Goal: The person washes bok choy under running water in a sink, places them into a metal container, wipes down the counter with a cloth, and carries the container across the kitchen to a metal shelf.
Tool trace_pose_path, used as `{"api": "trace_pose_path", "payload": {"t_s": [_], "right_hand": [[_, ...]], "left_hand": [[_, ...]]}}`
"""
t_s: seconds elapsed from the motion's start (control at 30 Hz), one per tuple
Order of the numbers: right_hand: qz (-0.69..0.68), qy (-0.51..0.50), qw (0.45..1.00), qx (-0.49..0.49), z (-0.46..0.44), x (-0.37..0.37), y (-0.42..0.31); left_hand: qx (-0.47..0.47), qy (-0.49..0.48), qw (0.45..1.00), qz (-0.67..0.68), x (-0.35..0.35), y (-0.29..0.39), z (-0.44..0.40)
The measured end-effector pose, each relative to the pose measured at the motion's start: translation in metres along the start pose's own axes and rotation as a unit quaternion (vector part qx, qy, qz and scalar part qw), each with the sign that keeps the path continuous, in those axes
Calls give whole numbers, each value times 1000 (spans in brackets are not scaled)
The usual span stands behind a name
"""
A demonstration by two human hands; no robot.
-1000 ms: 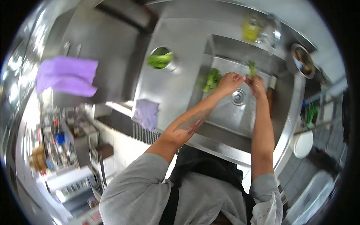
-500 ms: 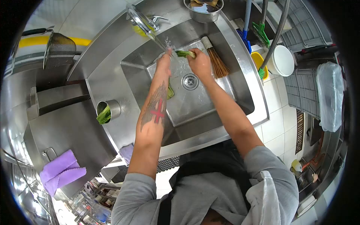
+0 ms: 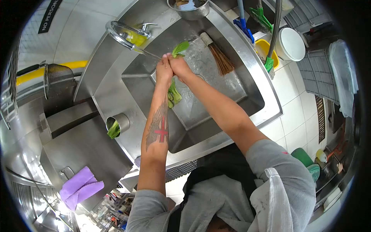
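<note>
Over the sink, my left hand (image 3: pixel 164 71) and my right hand (image 3: pixel 180 67) are pressed together, fingers closed around a bok choy (image 3: pixel 180 48). Its green leaf sticks out beyond the right hand, while the stalk is hidden by the fingers. From the curved faucet (image 3: pixel 123 39) a stream of water reaches the fingertips of my left hand. More bok choy (image 3: pixel 175 94) lies on the sink (image 3: pixel 208 114) floor, partly behind my left forearm. The drain is mostly covered by my right arm.
A stick brush (image 3: pixel 220 58) lies in the sink's far right. On the left ledge, a metal cup (image 3: pixel 123 122) holds greens. A metal bowl (image 3: pixel 193 13) sits on the back rim. Purple cloth (image 3: pixel 82 187) lies on the left counter; a white bucket (image 3: pixel 290 44) stands right.
My right hand has moved left to meet my left hand, and the bok choy's leaf now points up and away. The view has shifted, showing more of the greens on the sink floor.
</note>
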State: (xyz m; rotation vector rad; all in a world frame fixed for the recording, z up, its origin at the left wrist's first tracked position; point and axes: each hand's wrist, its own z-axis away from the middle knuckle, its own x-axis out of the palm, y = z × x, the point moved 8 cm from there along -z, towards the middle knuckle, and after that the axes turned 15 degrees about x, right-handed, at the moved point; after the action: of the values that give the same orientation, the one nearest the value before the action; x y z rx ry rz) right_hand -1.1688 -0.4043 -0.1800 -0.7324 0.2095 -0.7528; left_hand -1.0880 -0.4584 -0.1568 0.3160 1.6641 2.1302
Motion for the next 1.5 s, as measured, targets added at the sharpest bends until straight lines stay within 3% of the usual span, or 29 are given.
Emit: {"api": "trace_pose_path", "payload": {"t_s": [0.03,0.07,0.13,0.2,0.23,0.27,0.3,0.33,0.4,0.43,0.5,0.53,0.57,0.6,0.63,0.7,0.77,0.8,0.83,0.93,0.97,1.03,1.1,1.13,1.2,1.3,1.4,1.47,1.5], "right_hand": [[-131,-120,980,83,-7,17,4],[-138,-122,979,84,-17,23,0],[-286,-89,944,138,-53,33,7],[-435,-168,865,185,-97,40,12],[-436,-222,854,176,-146,45,18],[-274,-154,945,89,-156,25,11],[-97,-52,994,20,-163,4,5],[263,180,938,-135,-118,-28,-37],[319,170,922,-136,-84,-34,-35],[372,165,903,-138,-71,-33,-36],[243,31,969,-18,-51,-22,-10],[248,33,968,-20,-30,-17,-9],[85,-87,992,11,-4,0,-5],[-83,-204,975,42,9,14,-1],[-84,-202,975,44,5,11,2],[-157,-300,941,4,-6,18,-6],[-145,-334,931,13,-10,17,-6],[-131,-367,921,20,-5,18,-9],[-131,-367,921,19,-3,17,-14],[-118,-312,939,77,-4,8,-17],[-64,-278,957,60,-9,3,-17],[-7,-243,969,42,-21,4,-13],[3,-205,977,-64,-29,13,-17],[15,-214,975,-64,-29,16,-13],[25,-149,978,-142,-10,2,-27],[5,-187,978,-92,3,11,-31],[23,-147,988,-40,-13,17,-21],[-143,-228,963,28,-4,27,-22],[-142,-227,963,29,4,29,-28]], "left_hand": [[-4,-29,997,-70,-4,2,3],[-7,-57,988,-141,-10,4,7],[-29,-100,986,-130,-25,17,23],[-53,-139,982,-119,-40,31,43],[-59,-140,984,-95,-49,39,53],[-66,-141,985,-69,-54,44,58],[-65,-138,986,-70,-58,49,59],[-58,-100,992,-53,-65,54,59],[-47,-59,997,-27,-71,53,55],[1,-41,997,-63,-69,51,41],[72,3,981,-181,-62,44,26],[72,4,982,-176,-57,25,14],[140,-14,966,-219,-51,9,-1],[205,-32,942,-262,-30,30,7],[127,-22,982,-142,-23,29,18],[151,16,978,-143,-34,13,1],[173,54,973,-145,-48,9,-6],[114,23,985,-129,-45,8,-7],[55,-9,992,-112,-40,7,-7],[27,-3,996,-88,-39,10,-18],[28,-3,996,-88,-36,17,-19],[-92,-1,993,-74,-27,17,-15],[-108,-12,993,-52,-20,11,-19],[-127,-23,991,-31,-17,4,-20],[-85,-67,990,91,-9,1,-25],[-115,-41,989,84,-10,15,-8],[-106,-87,991,2,-8,13,6],[-55,12,998,-32,-27,16,2],[-55,12,998,-30,-33,10,3]]}}
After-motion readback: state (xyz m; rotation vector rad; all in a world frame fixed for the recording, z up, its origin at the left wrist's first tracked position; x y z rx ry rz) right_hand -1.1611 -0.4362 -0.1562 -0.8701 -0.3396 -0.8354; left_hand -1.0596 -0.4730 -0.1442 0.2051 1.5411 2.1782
